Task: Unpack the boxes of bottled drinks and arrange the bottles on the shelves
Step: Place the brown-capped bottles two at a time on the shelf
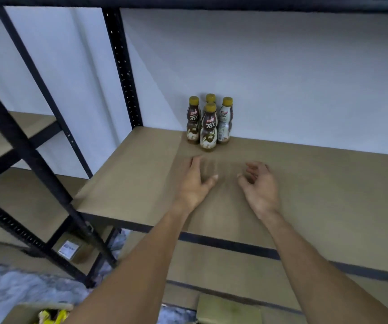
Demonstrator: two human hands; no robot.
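Several brown coffee bottles (208,127) with yellow caps stand upright in a tight cluster at the back of the brown shelf board (129,174), against the white wall. My left hand (196,181) hovers over the board just in front of them, fingers spread and blurred, holding nothing. My right hand (259,183) is beside it to the right, fingers loosely curled and apart, also holding nothing. Neither hand touches a bottle.
Black perforated uprights (124,66) frame the shelf on the left, with a second rack (19,141) beyond. Lower shelf boards lie below. An open cardboard box (45,314) with yellow contents sits at the bottom left on the marbled floor; another box (228,309) is bottom centre.
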